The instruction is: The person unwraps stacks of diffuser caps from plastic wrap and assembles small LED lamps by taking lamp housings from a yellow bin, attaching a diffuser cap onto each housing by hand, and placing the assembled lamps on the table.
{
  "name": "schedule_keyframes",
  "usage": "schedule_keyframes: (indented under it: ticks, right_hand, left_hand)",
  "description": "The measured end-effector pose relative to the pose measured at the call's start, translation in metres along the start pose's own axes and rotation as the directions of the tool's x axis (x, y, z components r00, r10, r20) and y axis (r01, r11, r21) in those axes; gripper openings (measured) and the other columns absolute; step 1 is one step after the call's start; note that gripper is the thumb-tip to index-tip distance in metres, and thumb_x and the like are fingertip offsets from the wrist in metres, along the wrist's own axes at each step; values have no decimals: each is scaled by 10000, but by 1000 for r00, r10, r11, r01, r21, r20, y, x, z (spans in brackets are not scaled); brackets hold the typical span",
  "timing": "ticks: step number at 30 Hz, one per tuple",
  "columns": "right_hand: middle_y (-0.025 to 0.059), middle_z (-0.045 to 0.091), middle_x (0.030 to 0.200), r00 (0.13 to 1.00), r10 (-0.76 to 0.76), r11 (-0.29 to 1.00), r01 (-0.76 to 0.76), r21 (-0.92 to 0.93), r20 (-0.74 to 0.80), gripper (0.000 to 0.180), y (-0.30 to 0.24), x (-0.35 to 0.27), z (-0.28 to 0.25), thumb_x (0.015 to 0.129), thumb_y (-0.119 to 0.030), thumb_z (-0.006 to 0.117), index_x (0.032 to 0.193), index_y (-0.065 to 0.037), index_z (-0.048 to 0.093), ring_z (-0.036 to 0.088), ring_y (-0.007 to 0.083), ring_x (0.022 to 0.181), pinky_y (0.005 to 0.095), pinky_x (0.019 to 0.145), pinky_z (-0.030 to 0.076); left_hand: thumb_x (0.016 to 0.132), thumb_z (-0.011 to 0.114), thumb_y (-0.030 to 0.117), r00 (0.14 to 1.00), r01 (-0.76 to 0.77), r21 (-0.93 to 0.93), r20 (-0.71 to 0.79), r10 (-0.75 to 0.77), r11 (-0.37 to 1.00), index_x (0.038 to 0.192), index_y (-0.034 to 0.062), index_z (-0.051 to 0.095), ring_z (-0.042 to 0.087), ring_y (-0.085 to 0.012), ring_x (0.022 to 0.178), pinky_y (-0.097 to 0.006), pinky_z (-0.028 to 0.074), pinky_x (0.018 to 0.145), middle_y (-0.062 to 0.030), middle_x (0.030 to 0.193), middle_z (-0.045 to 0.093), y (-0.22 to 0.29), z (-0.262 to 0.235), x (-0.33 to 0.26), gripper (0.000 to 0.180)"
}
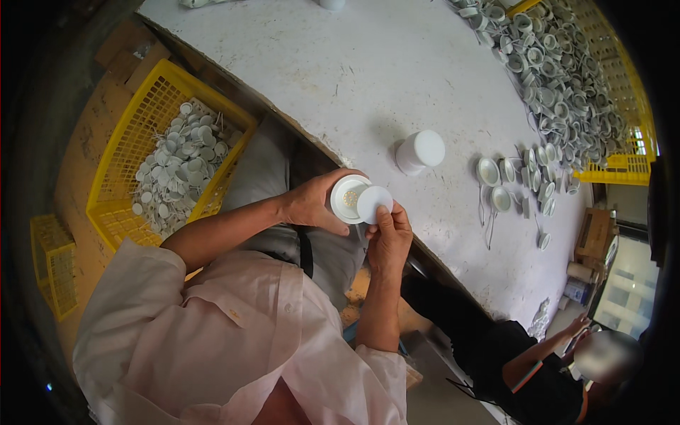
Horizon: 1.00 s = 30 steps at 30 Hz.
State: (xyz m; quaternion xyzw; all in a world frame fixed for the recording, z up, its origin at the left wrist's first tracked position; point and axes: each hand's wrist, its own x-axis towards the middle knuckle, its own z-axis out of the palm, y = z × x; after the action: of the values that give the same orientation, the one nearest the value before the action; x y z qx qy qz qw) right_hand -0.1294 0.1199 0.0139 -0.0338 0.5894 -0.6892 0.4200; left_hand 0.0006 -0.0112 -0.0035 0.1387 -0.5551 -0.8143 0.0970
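Note:
My left hand (316, 200) is wrapped round a white round downlight housing (343, 196), whose open face shows small yellowish LED dots inside. Between the thumb and fingers of my right hand (389, 230) is a flat white disc cover (372, 200). The disc overlaps the right part of the housing's face; whether the two touch I cannot tell. Just beyond my hands, a short stack of white discs (422, 151) stands on the white table (326, 78).
On my left is a yellow crate (117, 170) of finished-looking white lamps (180, 159). Several housings with wires (500, 198) lie on the table at right, near a large heap of housings (559, 85) spilling from another yellow crate (615, 168). A person in black (528, 375) works at lower right.

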Motion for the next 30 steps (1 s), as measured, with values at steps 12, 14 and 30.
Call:
schedule_keyframes:
  ticks: [12, 14, 30]
  right_hand:
    - [-2, 601, 853, 992, -92, 962, 111, -251, 84, 254, 18, 4, 9, 806, -34, 693, 1031, -21, 577, 546, 35, 670, 162, 522, 455]
    - [-4, 600, 851, 991, -95, 961, 117, -250, 98, 268, 15, 5, 11, 804, -36, 698, 1039, -22, 571, 547, 37, 671, 160, 525, 456]
    - [18, 540, 746, 974, -19, 981, 63, -185, 226, 341, 31, 18, 8, 768, -118, 768, 833, -80, 436, 527, 78, 606, 197, 507, 462]
  left_hand:
    - [849, 667, 326, 995, -34, 197, -82, 52, 980, 1316, 46, 388, 518, -177, 1098, -330, 456, 910, -100, 1182, 529, -1, 4, 1, 613]
    - [894, 607, 318, 988, -96, 245, -94, 122, 965, 1317, 47, 388, 523, -170, 1089, -313, 462, 896, -97, 1180, 529, -5, 2, 2, 548]
    - [962, 445, 167, 987, -85, 294, -107, 121, 952, 1311, 55, 378, 548, -191, 1065, -326, 457, 898, -124, 1154, 547, -5, 3, -8, 372]
